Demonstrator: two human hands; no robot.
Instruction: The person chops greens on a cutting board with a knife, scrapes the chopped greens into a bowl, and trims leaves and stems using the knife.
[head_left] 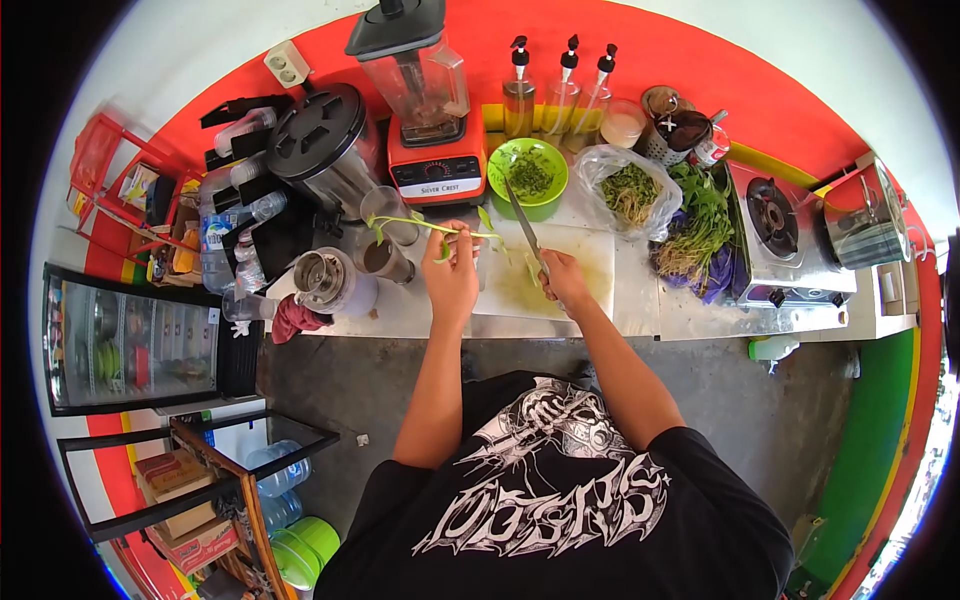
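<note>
Over the left edge of a stained white cutting board (575,290), my left hand (452,262) is closed on a long green stem (405,220) with a few leaves. My right hand (565,278) grips the handle of a knife (524,220), its blade pointing up and left toward a green bowl (540,205). Chopped greens (528,172) lie in that bowl, beyond the board. Behind the board to the right are a clear plastic bag (668,208) of greens and a bunch of leafy stems with roots (690,240).
A red blender (437,168) stands behind my left hand. Cups (385,255) and a metal-topped container (322,280) are left of the board. Pump bottles (560,97) line the wall. A gas stove (790,240) with a pot (862,225) is at the right.
</note>
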